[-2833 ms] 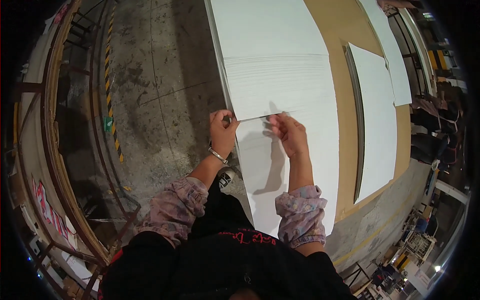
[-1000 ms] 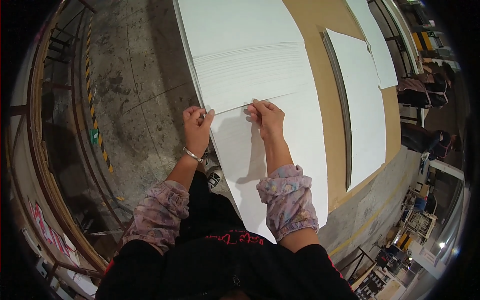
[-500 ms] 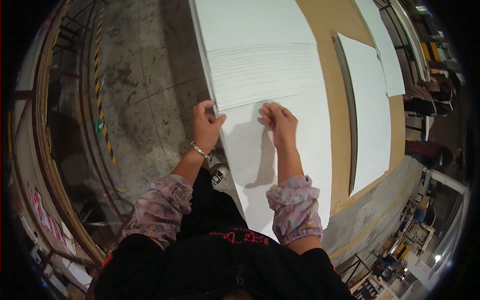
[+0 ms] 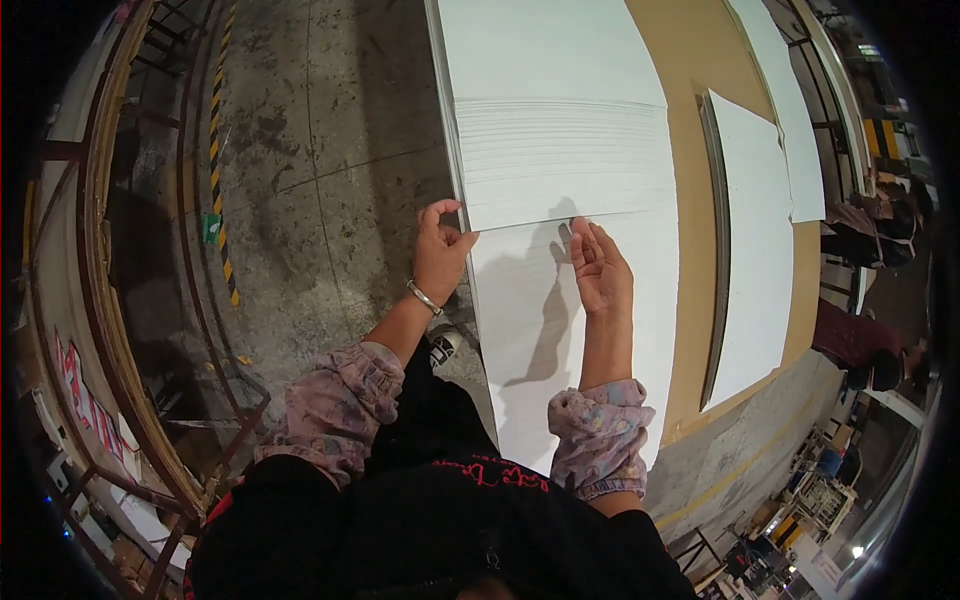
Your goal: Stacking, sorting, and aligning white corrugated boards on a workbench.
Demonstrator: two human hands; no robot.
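A tall stack of white sheets point(image 4: 560, 160) lies in front of me, its upper sheets fanned into several close parallel edges. At the stack's left side my left hand point(image 4: 441, 245) has thumb and forefinger round the near left corner of the fanned sheets; how many it pinches I cannot tell. Over the smooth white near part of the stack, my right hand point(image 4: 603, 270) is open, palm turned left and fingers loosely extended. Its fingertips are by the nearest fanned edge, and whether they touch it I cannot tell. Its shadow falls to the left.
Right of the stack lies brown board point(image 4: 690, 340) with a separate white panel stack point(image 4: 755, 250) on it. Yellow-black floor tape point(image 4: 217, 160) runs along the concrete at left, beside a metal rack point(image 4: 95, 300). People point(image 4: 875, 230) are at far right.
My right hand's fingers have uncurled and opened, their tips now near the fanned edge. My left hand keeps its place at the corner. The whole view has shifted slightly.
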